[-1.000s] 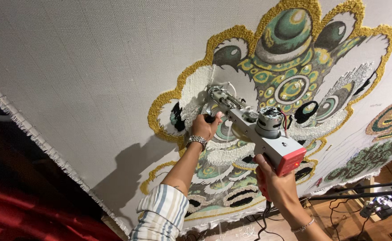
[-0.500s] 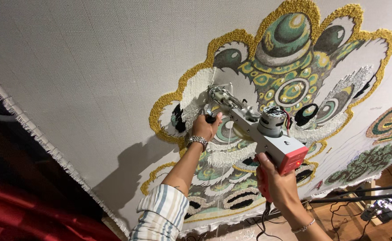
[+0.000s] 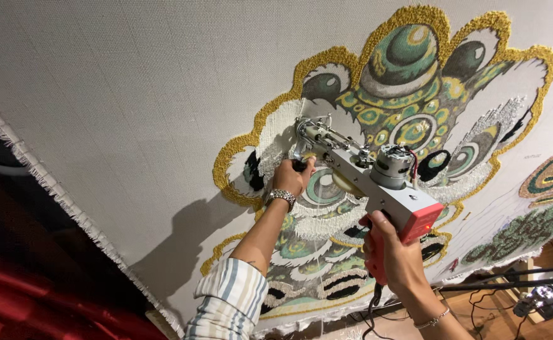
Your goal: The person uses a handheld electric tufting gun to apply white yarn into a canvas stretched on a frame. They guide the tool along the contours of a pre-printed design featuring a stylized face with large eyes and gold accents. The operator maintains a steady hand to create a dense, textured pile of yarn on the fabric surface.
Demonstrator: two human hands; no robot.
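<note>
Little is changing since a second ago: both hands are keeping their grips, and the tufting gun (image 3: 364, 182) is sitting at nearly the same spot on the cloth, its nose perhaps a touch lower.

The left hand (image 3: 291, 177) is curling shut around the gun's dark front grip, a metal wristwatch (image 3: 280, 197) and a striped sleeve (image 3: 229, 299) showing below it. The right hand (image 3: 397, 259) is closing fully around the red rear handle (image 3: 377, 267), with a thin bracelet (image 3: 432, 320) on the wrist and a black cord (image 3: 372, 308) hanging beneath.

The gun's long axis is running from lower right to upper left, its needle end (image 3: 305, 131) pressing against the stretched grey backing cloth (image 3: 132, 82) at the white patch inside the gold border (image 3: 327, 63) of the green, gold and white tufted design (image 3: 408, 82). A grey motor (image 3: 391, 165) is sitting on top of the body, with a red end cap (image 3: 422, 221) at the rear.

To the right, the edge of another tufted motif (image 3: 550, 176) is showing.
</note>
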